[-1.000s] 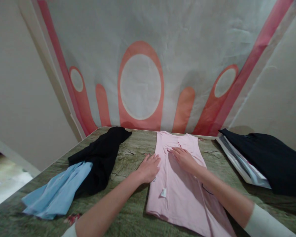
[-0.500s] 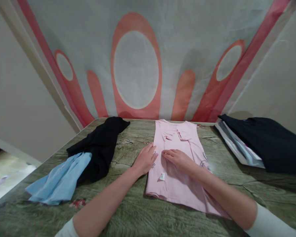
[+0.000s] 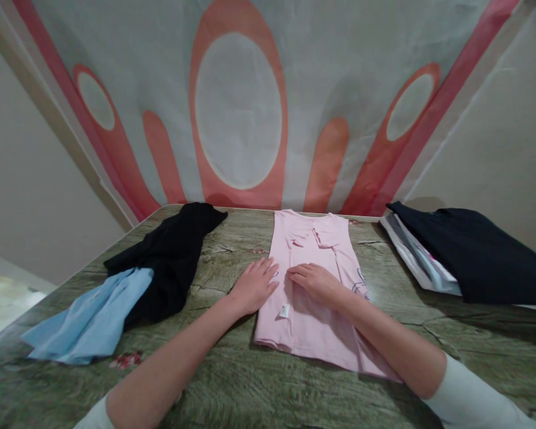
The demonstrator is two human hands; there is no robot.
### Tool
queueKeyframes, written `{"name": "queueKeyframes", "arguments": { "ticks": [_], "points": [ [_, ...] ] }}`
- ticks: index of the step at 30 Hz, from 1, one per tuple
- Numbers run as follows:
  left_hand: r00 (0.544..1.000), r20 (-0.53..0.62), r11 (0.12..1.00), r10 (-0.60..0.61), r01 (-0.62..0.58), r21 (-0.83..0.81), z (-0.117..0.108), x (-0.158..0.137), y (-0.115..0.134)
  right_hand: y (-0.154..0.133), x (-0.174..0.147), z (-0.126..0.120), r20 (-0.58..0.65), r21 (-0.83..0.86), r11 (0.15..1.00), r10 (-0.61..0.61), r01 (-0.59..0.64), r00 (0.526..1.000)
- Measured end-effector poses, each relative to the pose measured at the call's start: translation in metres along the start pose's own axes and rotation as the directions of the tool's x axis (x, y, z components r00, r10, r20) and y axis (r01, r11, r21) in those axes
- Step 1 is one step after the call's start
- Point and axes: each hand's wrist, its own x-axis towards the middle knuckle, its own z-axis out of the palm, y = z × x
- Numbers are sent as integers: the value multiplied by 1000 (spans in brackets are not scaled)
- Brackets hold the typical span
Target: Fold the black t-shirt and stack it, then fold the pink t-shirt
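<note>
A pink shirt (image 3: 315, 333) lies on the table with its sides and sleeves folded inward and its neckline toward the wall. Dark line drawings show along its side edges, and a small white tag (image 3: 284, 311) sticks up near its lower left. My left hand (image 3: 254, 286) rests flat on the shirt's left edge, fingers spread. On the middle of the shirt lies my right hand (image 3: 315, 283), its fingers stretched out toward the left and pressing on the cloth. Neither hand grips anything.
A black garment (image 3: 170, 256) lies crumpled on the left, with a light blue garment (image 3: 89, 316) partly over it. At the right is a stack of folded clothes with a black one (image 3: 486, 250) on top. A patterned cloth (image 3: 241, 107) covers the wall behind the wood-patterned table (image 3: 232, 381).
The whole view has shifted slightly, so everything appears a little further left and higher. Both hands stay on the pink shirt in nearly the same places.
</note>
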Motion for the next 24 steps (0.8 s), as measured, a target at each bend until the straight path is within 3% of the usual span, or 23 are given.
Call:
{"name": "queueKeyframes", "arguments": {
  "ticks": [3, 7, 13, 24],
  "points": [
    [998, 33, 998, 50, -49, -34, -20, -18, 21, 2, -2, 4, -52, 92, 994, 68, -63, 996],
    [988, 93, 972, 123, -101, -211, -43, -50, 47, 5, -3, 10, -87, 119, 986, 131, -120, 988],
    [994, 63, 937, 87, -60, -345, -48, -78, 48, 3, -5, 6, -47, 31, 999, -21, 23, 999],
    [989, 96, 894, 108, -55, -444, -56, -83, 45, -13, -2, -9, 41, -86, 976, -197, 200, 980]
  ]
}}
